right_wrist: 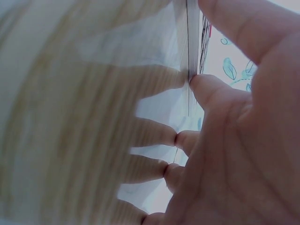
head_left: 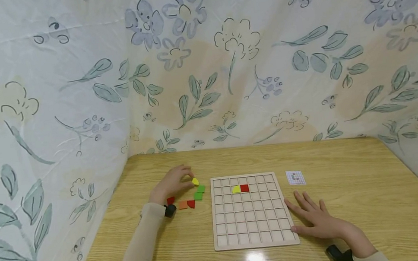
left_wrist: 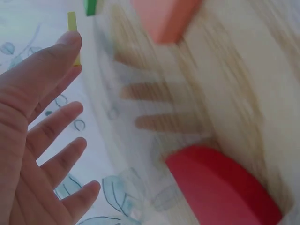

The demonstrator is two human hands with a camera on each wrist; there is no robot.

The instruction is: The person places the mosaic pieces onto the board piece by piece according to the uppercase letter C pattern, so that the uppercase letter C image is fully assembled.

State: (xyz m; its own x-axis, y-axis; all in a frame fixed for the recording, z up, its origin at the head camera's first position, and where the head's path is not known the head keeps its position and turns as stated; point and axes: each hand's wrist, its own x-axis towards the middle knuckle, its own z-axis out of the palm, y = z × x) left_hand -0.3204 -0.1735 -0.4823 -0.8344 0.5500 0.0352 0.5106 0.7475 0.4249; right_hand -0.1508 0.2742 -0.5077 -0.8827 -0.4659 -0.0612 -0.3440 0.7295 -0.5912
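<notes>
Left hand: from my end, the bare left hand (head_left: 171, 182) pinches the small, flat yellow piece with a rounded edge (head_left: 195, 182) between thumb and forefinger, its other fingers spread apart. I cannot tell whether the piece is clear of the table.
Loose reds and orange: a red piece (head_left: 170, 200) lies by the wrist, partly hidden, its shape uncertain to me; to its right, a flat orange square (head_left: 183, 205) sits just beside a red piece with a curved side (head_left: 191, 204).
Greens: two flat green squares (head_left: 201, 189) lie just below the pinched yellow, so I judge a straight lift is best, lest a fingertip nudge them.
Pinch: I'd want the grip light and on opposite edges, the flat face level, with the rounded side turned the right way before any lowering.
Board: the pale, square-celled grid board (head_left: 230, 229) lies flat right of the loose pieces. In its second row from the top, a yellow quarter-round (head_left: 236, 189) sits beside a red square (head_left: 245, 188).
Card: a small white gridded card (head_left: 295, 177) lies right of the board, worth a glance.
Right hand: the right hand (head_left: 315, 219) is spread, thumb tip against the board's right edge; gentle pressure should steady it without a shove.
</notes>
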